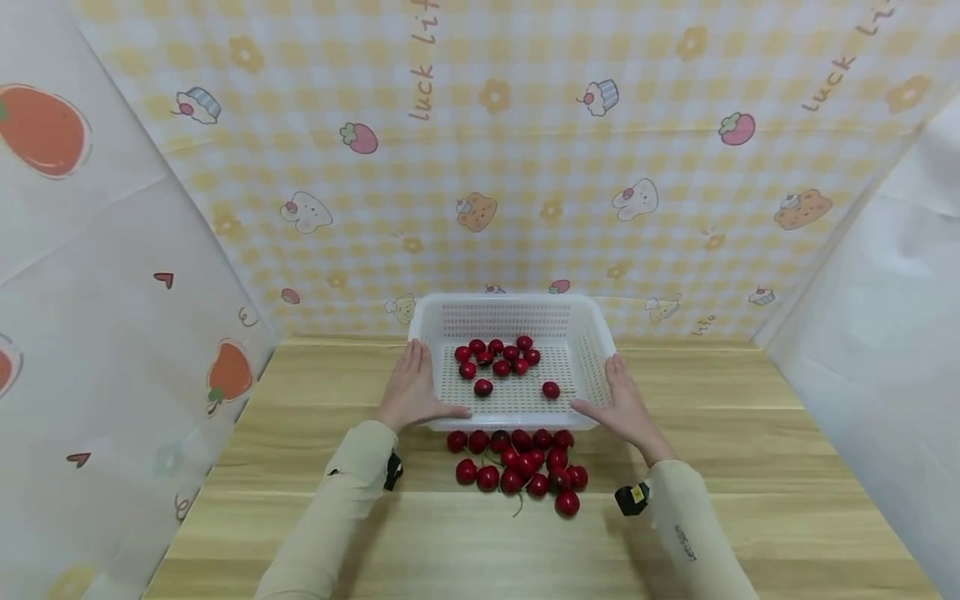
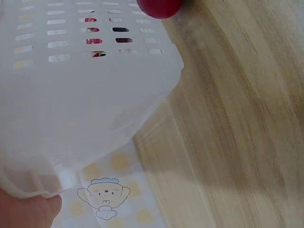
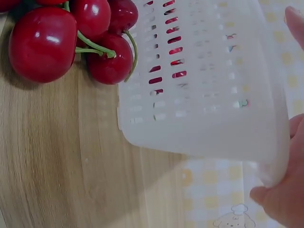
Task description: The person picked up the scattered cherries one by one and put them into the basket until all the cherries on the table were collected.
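A white plastic basket (image 1: pixel 517 422) with slotted walls stands at the back of the table, several dark red cherries (image 1: pixel 501 367) lying on its floor. My left hand (image 1: pixel 415 387) holds the basket's left end, thumb along the near rim and fingers along the side. At the opposite end, my right hand (image 1: pixel 626 408) grips it in the same way. In the right wrist view, fingertips (image 3: pixel 259 194) curl at the rim beside the basket wall (image 3: pixel 204 123). The left wrist view shows the other basket wall (image 2: pixel 85 104) and part of my left hand (image 2: pixel 28 211).
Several loose cherries (image 1: pixel 525 464), some with green stems, lie on the wooden table (image 1: pixel 465 542) right in front of the basket. A yellow checked cloth (image 1: pixel 525 167) hangs close behind it. White printed sheets (image 1: pixel 135 250) flank the table.
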Action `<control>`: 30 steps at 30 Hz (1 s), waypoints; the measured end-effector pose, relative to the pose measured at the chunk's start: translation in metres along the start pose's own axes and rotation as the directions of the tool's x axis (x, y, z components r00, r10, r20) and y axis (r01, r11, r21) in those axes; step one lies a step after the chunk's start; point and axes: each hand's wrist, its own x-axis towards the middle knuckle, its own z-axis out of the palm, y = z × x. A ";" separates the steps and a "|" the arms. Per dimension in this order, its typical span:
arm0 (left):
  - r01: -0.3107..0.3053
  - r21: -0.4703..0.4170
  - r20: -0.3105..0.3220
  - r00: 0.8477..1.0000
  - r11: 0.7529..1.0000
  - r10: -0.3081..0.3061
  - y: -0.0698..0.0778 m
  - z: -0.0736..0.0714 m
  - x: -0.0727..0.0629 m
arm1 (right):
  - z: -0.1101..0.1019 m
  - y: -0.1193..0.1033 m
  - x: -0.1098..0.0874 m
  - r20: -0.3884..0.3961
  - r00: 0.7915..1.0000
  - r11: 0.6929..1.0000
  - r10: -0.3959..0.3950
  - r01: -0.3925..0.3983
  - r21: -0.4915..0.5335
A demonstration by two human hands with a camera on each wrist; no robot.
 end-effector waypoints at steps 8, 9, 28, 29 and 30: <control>-0.005 -0.018 0.015 1.000 1.000 0.005 0.001 0.000 -0.001 | -0.007 -0.005 -0.019 -0.043 0.985 0.986 -0.169 0.169 -0.002; -0.006 -0.015 0.012 1.000 1.000 0.006 0.001 0.000 -0.001 | -0.007 -0.008 -0.023 -0.043 0.980 0.980 -0.196 0.194 -0.035; 0.008 0.012 0.008 1.000 1.000 -0.009 0.000 0.000 0.000 | 0.036 -0.027 -0.090 0.164 0.938 0.927 -0.306 0.332 -0.173; 0.009 0.010 0.009 1.000 1.000 -0.009 0.000 0.000 0.000 | 0.038 -0.026 -0.091 0.171 0.939 0.927 -0.297 0.327 -0.183; 0.010 0.006 0.010 1.000 1.000 -0.011 0.000 0.000 0.000 | 0.041 -0.024 -0.091 0.172 0.940 0.924 -0.293 0.325 -0.200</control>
